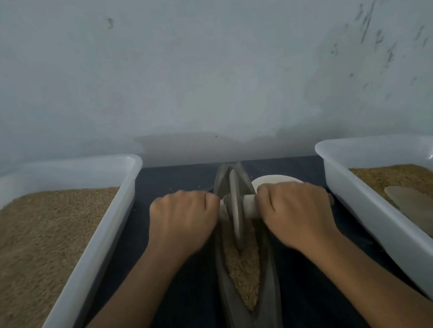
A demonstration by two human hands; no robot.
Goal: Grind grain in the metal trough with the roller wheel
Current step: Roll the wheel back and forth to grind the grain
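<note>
From the head view, your left hand (pixel 184 216) and right hand (pixel 294 209) each have a full grip wrapped around the axle of the roller wheel (pixel 236 211), standing mid-way in the metal trough (pixel 268 277); press evenly so the wheel stays upright over the grain (pixel 244 268)

bowl (pixel 269 179) half hidden, tubs' outer ends cropped

2 white tubs (pixel 60 245) (pixel 386 201) wall in the trough (pixel 246 265); narrow dark cloth lanes (pixel 190 297) stay passable.
</note>
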